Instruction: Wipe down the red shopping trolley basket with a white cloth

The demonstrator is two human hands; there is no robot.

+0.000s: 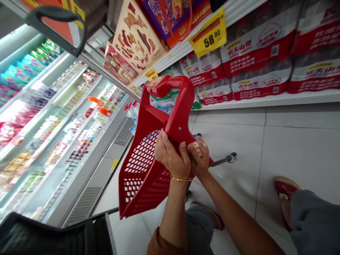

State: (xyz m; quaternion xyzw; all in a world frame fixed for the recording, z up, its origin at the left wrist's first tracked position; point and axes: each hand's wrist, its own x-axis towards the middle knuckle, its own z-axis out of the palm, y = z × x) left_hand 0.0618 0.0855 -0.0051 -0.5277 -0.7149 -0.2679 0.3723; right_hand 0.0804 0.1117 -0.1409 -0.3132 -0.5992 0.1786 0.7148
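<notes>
A red plastic shopping basket [138,187] with lattice sides and a thick raised handle [183,95] appears tilted in front of me. Wheeled metal legs [225,160] show beneath it, as on a small cart. My left hand [174,152], with a gold bracelet at its wrist, lies closed over the basket's rim just below the handle. Beside it, touching or nearly touching, my right hand [199,157] is curled against the basket's near side. Small whitish and orange patches show at its fingers; I cannot tell what they are. Its fingertips are partly hidden.
Packs of bottled water [260,81] line a low shelf under a yellow price tag [208,33]. A lit chiller [66,124] runs along the left. A black bin-like thing [53,235] stands at lower left. A shoe [285,187] is on the tiled floor [233,134].
</notes>
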